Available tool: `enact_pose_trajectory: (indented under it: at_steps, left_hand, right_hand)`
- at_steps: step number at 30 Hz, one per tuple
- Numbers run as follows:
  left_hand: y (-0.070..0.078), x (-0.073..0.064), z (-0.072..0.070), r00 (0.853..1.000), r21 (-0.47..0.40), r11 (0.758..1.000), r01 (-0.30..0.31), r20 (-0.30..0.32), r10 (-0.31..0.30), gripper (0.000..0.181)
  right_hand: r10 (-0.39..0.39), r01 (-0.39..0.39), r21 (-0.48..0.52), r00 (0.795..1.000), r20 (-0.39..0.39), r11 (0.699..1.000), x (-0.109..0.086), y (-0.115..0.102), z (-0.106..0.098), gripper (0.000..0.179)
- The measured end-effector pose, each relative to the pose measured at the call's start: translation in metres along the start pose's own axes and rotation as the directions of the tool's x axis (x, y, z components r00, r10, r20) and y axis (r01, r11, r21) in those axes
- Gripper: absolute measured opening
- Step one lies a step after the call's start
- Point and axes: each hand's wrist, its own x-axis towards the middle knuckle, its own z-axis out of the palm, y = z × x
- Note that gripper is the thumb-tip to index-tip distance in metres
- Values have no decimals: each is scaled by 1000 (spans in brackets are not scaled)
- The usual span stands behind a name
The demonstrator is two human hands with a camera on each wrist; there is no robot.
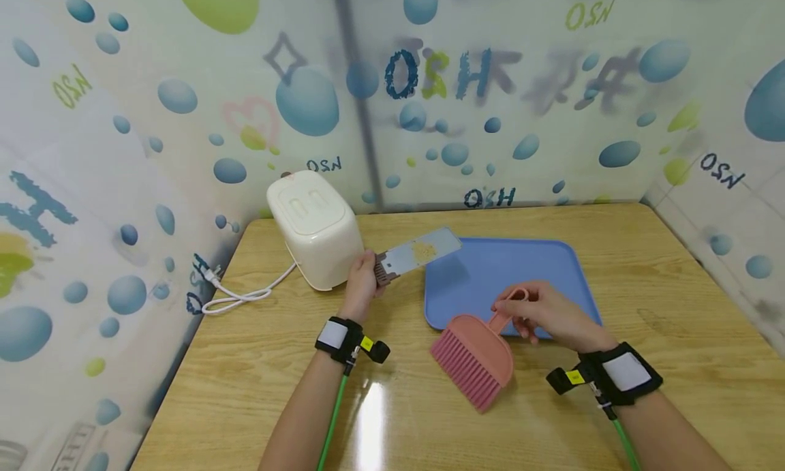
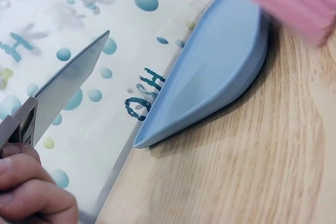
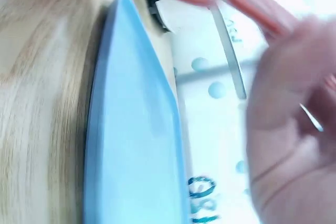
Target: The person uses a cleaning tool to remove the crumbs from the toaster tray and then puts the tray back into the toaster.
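My left hand (image 1: 362,285) grips the brown ribbed end of a thin crumb tray (image 1: 401,253), held above the table. Yellowish crumbs (image 1: 424,251) lie on its flat plate. Seen from the left wrist, the crumb tray (image 2: 71,80) appears nearly edge-on. Beside that hand stands a white toaster (image 1: 319,225). My right hand (image 1: 548,312) pinches the looped handle of a pink hand brush (image 1: 481,348), its bristles pointing down and left. The brush overlaps the near edge of a blue tray (image 1: 503,273) in the head view. The right wrist view is blurred.
A white power cord (image 1: 245,296) with its plug lies left of the toaster on the wooden table (image 1: 245,389). A patterned wall covering (image 1: 454,130) runs along the back and sides. Each wrist wears a black strap with a camera and green cable.
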Motion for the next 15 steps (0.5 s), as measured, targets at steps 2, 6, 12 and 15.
enact_pose_trajectory:
  at_steps: [2,6,12,15]
  left_hand:
    - [-1,0,1,1000,0,1000,-9,6,9,43]
    - [-4,1,3,999,-5,1000,-31,14,31,44]
    - [-6,0,3,999,-6,999,-36,16,37,46]
    - [-6,0,3,999,-1,999,-32,8,32,46]
  right_hand:
    - [-33,25,-75,993,-111,997,-1,-5,9,35]
    - [-184,110,-300,955,-233,947,-2,-17,30,19]
    - [-376,244,-466,901,-216,851,0,-22,59,8]
    - [-300,215,-396,939,-167,893,1,-19,66,12]
